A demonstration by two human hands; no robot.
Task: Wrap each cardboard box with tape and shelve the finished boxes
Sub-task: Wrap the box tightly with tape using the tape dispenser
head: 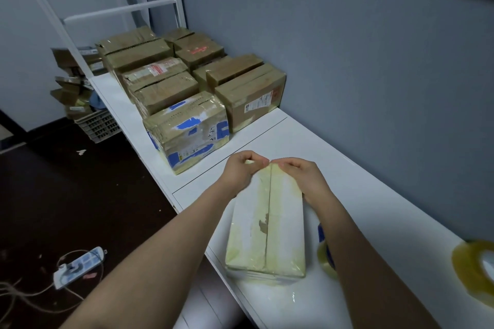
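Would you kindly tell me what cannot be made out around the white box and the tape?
Head view:
- The white box: far end hidden by the left hand and right hand, which pinch it there.
- The blue-cored tape roll: mostly behind the right forearm.
- The second tape roll: cut off by the right edge.
- The shipping label on a brown box: print too small.

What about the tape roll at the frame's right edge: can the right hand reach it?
Probably yes: only bare table lies between the right hand and the tape roll. That hand is pinching the far end of the white box and must let go first.
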